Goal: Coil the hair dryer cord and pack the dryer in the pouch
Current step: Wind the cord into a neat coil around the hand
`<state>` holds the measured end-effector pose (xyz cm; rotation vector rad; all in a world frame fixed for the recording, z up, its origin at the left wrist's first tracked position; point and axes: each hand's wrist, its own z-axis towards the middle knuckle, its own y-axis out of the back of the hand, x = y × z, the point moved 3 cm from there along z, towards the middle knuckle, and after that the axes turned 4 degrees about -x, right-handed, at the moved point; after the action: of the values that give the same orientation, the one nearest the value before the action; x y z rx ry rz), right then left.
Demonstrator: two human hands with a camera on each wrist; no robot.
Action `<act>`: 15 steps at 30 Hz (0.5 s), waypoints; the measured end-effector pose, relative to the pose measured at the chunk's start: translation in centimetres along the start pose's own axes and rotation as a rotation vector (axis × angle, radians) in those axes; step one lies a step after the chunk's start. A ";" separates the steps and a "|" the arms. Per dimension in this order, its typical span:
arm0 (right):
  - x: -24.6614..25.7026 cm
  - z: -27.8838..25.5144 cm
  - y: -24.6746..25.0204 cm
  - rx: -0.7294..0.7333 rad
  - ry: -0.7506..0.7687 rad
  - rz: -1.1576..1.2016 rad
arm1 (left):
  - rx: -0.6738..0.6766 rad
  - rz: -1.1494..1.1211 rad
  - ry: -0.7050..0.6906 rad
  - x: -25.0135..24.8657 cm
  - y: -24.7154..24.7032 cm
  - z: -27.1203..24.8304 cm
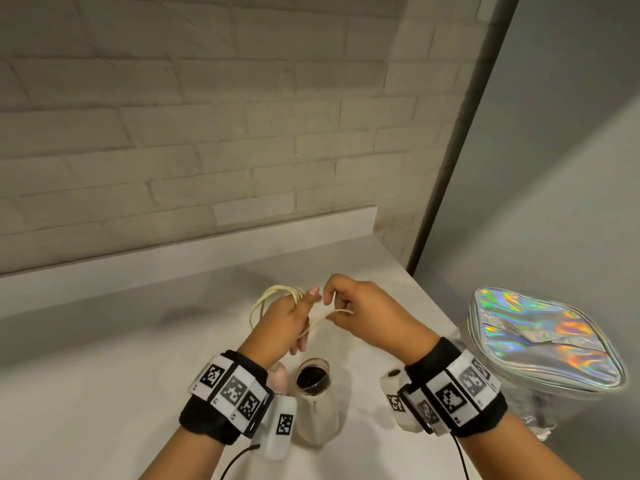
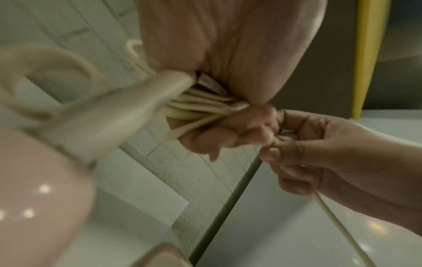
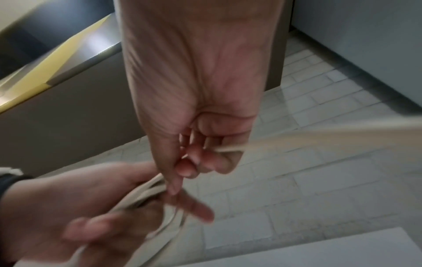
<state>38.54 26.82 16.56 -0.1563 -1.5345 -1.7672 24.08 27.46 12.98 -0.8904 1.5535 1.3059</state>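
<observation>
Left hand [image 1: 284, 320] clamps the coiled cord [image 1: 273, 292]; right hand [image 1: 360, 306] pinches one strand beside that grip. The dryer [image 1: 313, 396], below on the surface [image 1: 104, 358], is half hidden by wrists; pouch [image 1: 540, 337] right.

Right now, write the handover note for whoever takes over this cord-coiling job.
Left hand: grips the bundled cord loops.
Right hand: pinches the loose cord strand close to the bundle.
Hair dryer: lies on the counter below the hands.
Pouch: at the right on the counter; I cannot tell if it is open.
Done: most of the cord looped.
Left: finish coiling, pack the dryer.
</observation>
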 end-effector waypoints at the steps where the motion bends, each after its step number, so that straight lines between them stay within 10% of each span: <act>1: -0.3 0.0 0.4 -0.013 -0.004 0.007 | 0.025 0.017 -0.007 0.2 0.1 -0.2; 8: -3.0 0.8 3.6 -0.311 -0.186 0.193 | 0.365 -0.262 -0.065 0.5 1.0 -2.0; 15: -0.1 -0.3 0.0 0.331 -0.128 0.661 | 0.566 -0.979 -0.011 -0.2 -0.2 -2.2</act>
<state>38.75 26.65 16.43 -0.5487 -1.5993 -0.9901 23.91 25.28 13.23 -1.0432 1.1094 0.1588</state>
